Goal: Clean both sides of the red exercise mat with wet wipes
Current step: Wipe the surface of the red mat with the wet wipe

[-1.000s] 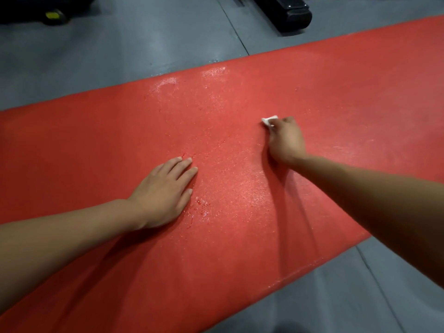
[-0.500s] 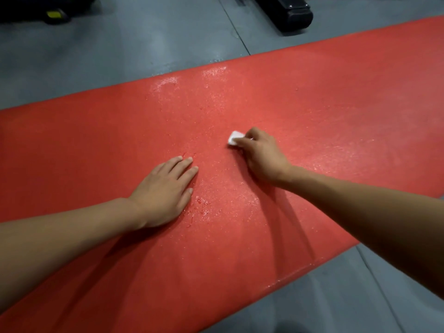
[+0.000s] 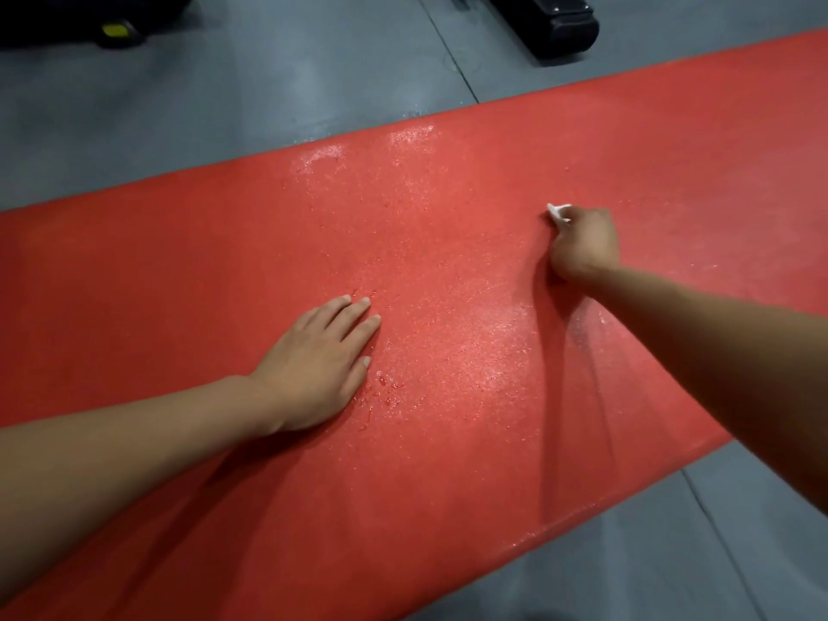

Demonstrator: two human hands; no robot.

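Observation:
The red exercise mat (image 3: 448,208) lies flat on the grey floor and crosses the whole view, shiny with wet streaks in its middle. My left hand (image 3: 313,365) rests flat on the mat, palm down, fingers straight. My right hand (image 3: 582,244) is further right and further away on the mat, fingers curled round a small white wet wipe (image 3: 558,212). Only a corner of the wipe sticks out past the knuckles. The wipe touches the mat surface.
Grey floor (image 3: 224,105) lies beyond the mat and at the lower right. A black base of equipment (image 3: 555,24) stands on the floor at the top right. A dark object with a yellow part (image 3: 116,31) sits at the top left.
My right hand with the wipe slid left toward the left hand, then back right and away across the mat. My left hand has stayed in place.

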